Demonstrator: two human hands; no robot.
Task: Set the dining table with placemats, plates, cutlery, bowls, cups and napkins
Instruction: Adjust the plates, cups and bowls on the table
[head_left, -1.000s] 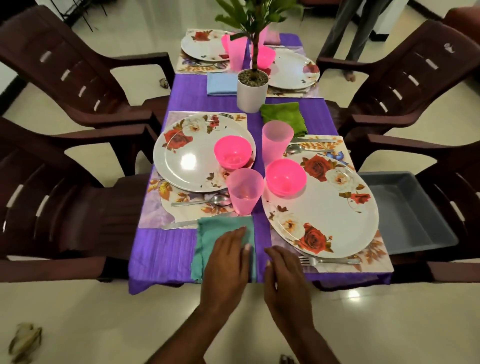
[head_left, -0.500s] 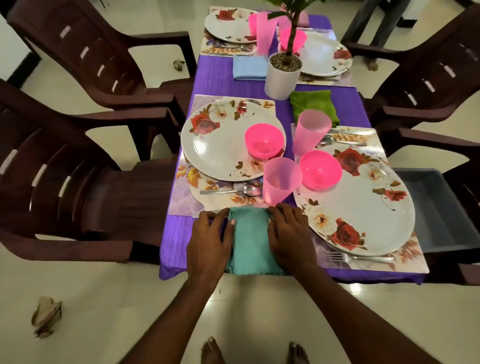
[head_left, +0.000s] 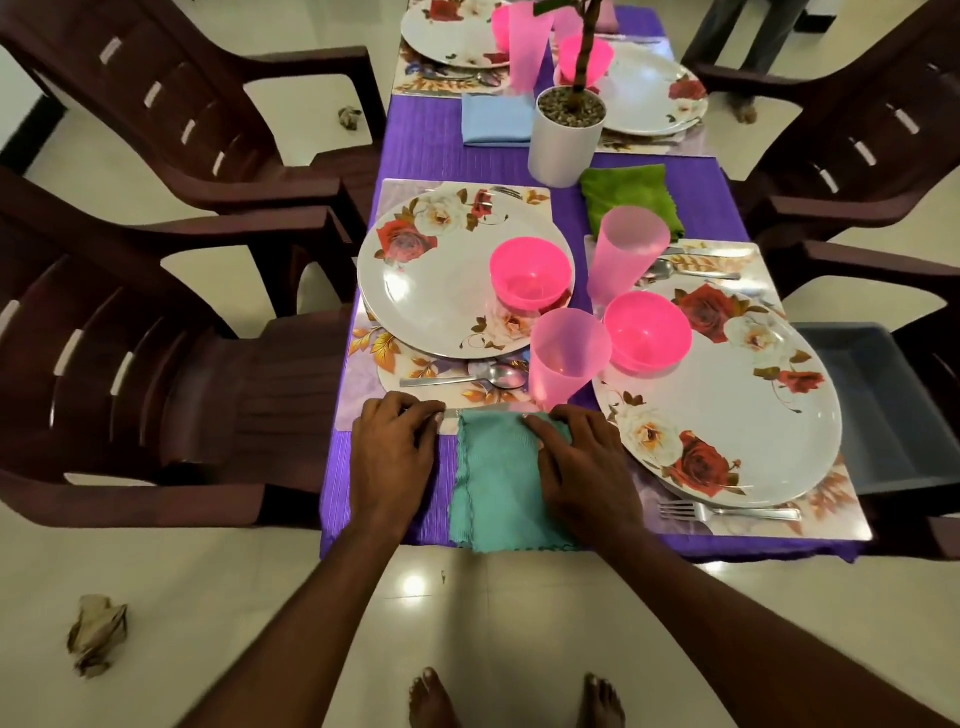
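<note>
A teal napkin (head_left: 493, 493) lies on the purple tablecloth (head_left: 431, 156) at the near edge, between two floral placemats. My right hand (head_left: 582, 467) rests flat on the napkin's right side. My left hand (head_left: 395, 452) lies just left of it, fingertips on the near edge of the left placemat (head_left: 363, 374), where a knife (head_left: 480, 410) lies. That mat holds a floral plate (head_left: 441, 291), a pink bowl (head_left: 530, 273), a spoon (head_left: 467, 378) and a pink cup (head_left: 569, 353). The right plate (head_left: 727, 415) carries a pink bowl (head_left: 647, 330), with a fork (head_left: 727, 512) beside it.
A second pink cup (head_left: 628, 254), a green napkin (head_left: 631, 195), a blue napkin (head_left: 493, 119) and a white plant pot (head_left: 566, 140) stand further along. Two more settings lie at the far end. Brown chairs (head_left: 156, 338) flank the table; a grey tub (head_left: 883, 405) sits on the right one. A person (head_left: 737, 31) stands beyond.
My left hand has slid off the napkin's left side onto the left placemat's edge by the knife. My right hand stays on the napkin.
</note>
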